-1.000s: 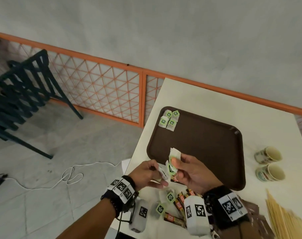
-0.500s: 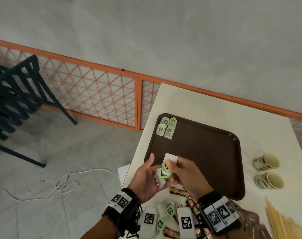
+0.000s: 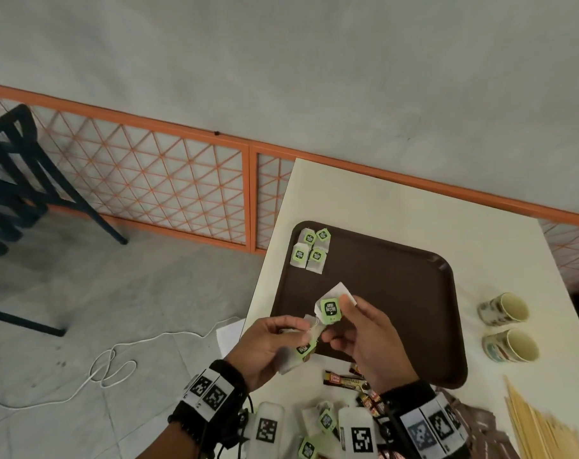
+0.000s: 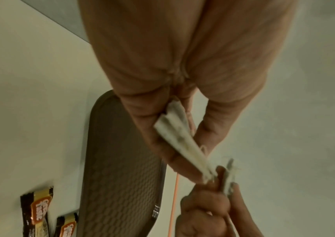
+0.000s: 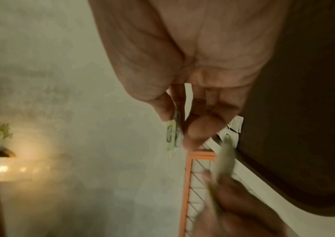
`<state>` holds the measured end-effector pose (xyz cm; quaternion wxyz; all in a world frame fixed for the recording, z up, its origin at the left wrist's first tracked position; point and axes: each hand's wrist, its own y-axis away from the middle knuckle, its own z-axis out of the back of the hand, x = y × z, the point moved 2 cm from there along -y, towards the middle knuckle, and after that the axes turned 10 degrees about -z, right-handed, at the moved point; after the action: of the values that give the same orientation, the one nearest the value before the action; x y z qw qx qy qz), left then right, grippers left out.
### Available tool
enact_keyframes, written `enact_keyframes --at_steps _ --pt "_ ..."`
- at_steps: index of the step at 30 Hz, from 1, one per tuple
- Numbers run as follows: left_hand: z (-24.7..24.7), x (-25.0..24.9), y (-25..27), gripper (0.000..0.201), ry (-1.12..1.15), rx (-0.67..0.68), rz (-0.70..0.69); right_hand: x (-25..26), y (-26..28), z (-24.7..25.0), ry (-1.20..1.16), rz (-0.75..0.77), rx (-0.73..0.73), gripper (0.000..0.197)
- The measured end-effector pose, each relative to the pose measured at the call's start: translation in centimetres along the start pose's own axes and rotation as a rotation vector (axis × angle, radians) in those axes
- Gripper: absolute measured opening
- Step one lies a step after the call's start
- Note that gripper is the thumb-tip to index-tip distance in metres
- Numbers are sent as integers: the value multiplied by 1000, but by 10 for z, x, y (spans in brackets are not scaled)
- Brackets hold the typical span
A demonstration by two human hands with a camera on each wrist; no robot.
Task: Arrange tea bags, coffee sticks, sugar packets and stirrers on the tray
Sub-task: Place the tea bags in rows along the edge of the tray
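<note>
A brown tray [image 3: 397, 293] lies on the white table, with several green-labelled tea bags [image 3: 309, 251] in its far left corner. Over the tray's near left edge my right hand [image 3: 339, 321] pinches a tea bag [image 3: 329, 309] by its green tag between thumb and fingers. My left hand [image 3: 294, 331] holds other white tea bags [image 3: 298, 354], seen edge-on as a small stack of tea bags [image 4: 179, 141] between thumb and fingers. The two hands are almost touching. In the right wrist view the pinched tea bag [image 5: 173, 134] shows beside the thumb.
Loose tea bags [image 3: 326, 420] and brown coffee sticks [image 3: 344, 380] lie on the table in front of the tray. Two paper cups [image 3: 506, 327] lie on their sides at the right. Wooden stirrers [image 3: 543, 425] are heaped at the near right. The table's left edge drops to the floor.
The right hand has lifted one tea bag up and away from the bunch that stays in the left hand. The head view has tilted, shifting the table lower.
</note>
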<state>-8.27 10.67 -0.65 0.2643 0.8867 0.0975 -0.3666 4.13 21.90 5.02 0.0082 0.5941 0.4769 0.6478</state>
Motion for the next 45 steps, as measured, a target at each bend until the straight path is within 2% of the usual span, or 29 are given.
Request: enact_keyframes --at_steps 4,8,13,16,18,19,20,22,24,26,29,32,34,37,39,41,45 --pt "7 -4 -3 13 -61 -25 36 9 0 9 -178 -61 -37 23" --pt "1 -10 -7 14 -123 30 22 8 4 3 -291 -95 2 24" --pt "2 -14 -4 41 -209 42 36 -11 1 -15 -293 -116 -93 18" --pt "8 -12 -3 43 -309 14 2 -25 -1 -26 -201 -139 -110 17" --pt "15 -12 -4 39 -377 0 1 -30 -3 -27 -69 -157 -104 17" --pt "18 -12 -4 31 -421 3 6 -31 -5 -25 62 -143 -120 16" --pt "22 -13 -4 22 -482 13 9 -30 -7 -20 270 -94 -167 15" --pt "28 -15 -4 23 -651 53 28 -23 -13 -11 823 100 -245 16" --pt "31 -18 -6 23 -784 113 72 -14 -20 -12 1225 256 -140 22" --pt "32 -20 -8 20 -817 157 102 -4 -28 -18 1357 279 53 18" --pt "34 -24 -12 22 -805 164 105 9 -38 -26 1338 218 214 15" --pt "41 -30 -17 12 -781 91 58 19 -57 -22 1354 151 200 15" --pt "50 -33 -19 6 -683 22 33 22 -80 -12 1234 54 108 16" --pt "66 -35 -17 6 -544 -59 -6 15 -121 0 739 -85 -134 16" --pt "75 -34 -14 9 -509 -97 -19 4 -145 -2 512 -150 -268 17" --pt "80 -32 -10 10 -471 -134 -17 -9 -162 -8 415 -206 -328 18" --pt "87 -30 -7 11 -435 -190 9 -19 -180 -12 428 -215 -393 9"
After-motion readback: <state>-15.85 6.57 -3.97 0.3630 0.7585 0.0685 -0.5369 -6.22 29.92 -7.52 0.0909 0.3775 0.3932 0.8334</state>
